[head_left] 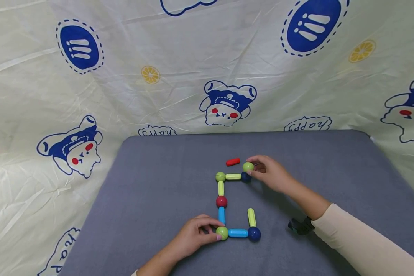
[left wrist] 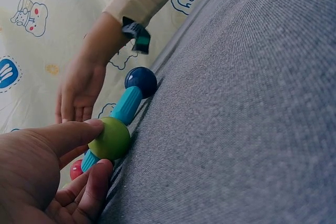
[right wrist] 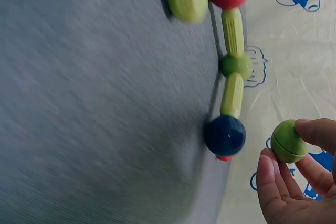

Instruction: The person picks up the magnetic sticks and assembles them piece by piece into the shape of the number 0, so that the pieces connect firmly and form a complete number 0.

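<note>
My left hand (head_left: 197, 235) pinches a green ball (head_left: 222, 233) at the near left corner of a chain of balls and rods. A blue rod (head_left: 238, 233) runs from it to a dark blue ball (head_left: 254, 234) bearing a yellow-green rod (head_left: 251, 217). Another blue rod (head_left: 221, 215) leads away to a red ball (head_left: 221, 201), then a yellow-green rod (head_left: 221, 188), a second green ball (head_left: 220, 176), a further yellow-green rod (head_left: 233, 176) and a second dark blue ball (right wrist: 224, 135). My right hand (head_left: 270, 173) holds a loose green ball (right wrist: 288, 141) between thumb and fingers, apart from that ball.
A loose red rod (head_left: 232, 161) lies beyond the chain's far end. Everything rests on a grey cloth-covered table (head_left: 151, 184), with a printed white sheet (head_left: 179, 103) hanging behind. A black strap (head_left: 301, 226) hangs by the right sleeve.
</note>
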Available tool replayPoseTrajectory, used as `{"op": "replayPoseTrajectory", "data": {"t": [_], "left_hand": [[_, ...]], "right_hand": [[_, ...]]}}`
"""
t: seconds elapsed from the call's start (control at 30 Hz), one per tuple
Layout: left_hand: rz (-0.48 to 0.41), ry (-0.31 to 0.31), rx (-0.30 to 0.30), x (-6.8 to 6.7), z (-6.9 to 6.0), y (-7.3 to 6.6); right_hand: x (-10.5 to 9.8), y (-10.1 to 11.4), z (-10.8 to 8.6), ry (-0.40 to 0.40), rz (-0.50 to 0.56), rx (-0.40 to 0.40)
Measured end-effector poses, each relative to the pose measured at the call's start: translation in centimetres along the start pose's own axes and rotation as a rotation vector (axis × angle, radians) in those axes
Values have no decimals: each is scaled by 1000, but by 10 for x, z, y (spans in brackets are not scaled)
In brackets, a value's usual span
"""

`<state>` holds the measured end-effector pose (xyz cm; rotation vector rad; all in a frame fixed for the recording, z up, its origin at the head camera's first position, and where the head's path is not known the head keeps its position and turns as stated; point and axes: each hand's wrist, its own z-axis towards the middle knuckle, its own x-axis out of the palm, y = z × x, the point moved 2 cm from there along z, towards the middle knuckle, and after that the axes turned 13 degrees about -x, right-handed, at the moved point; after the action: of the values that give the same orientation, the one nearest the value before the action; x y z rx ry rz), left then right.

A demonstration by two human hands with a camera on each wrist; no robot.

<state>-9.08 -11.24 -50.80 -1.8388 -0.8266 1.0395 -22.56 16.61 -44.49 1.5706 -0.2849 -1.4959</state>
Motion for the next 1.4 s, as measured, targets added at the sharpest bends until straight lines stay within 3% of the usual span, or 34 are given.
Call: {"op": "replayPoseTrajectory", "data": {"t": [0.27, 0.57, 0.7, 0.93, 1.4], "left_hand": [[-6, 3, -3, 0, -1, -1], [1, 3, -11, 0, 0, 0], [7, 2, -5, 0, 0, 0], [7, 0, 7, 0, 0, 0], [6, 7, -9, 0, 0, 0]], "right_hand": [[13, -3, -30, 49, 30, -9], [29, -3, -54, 128, 158, 17], [34, -2, -59, 127, 173, -1], [38, 1, -66, 119, 130, 36], [43, 2, -72, 95, 239, 143]]}}
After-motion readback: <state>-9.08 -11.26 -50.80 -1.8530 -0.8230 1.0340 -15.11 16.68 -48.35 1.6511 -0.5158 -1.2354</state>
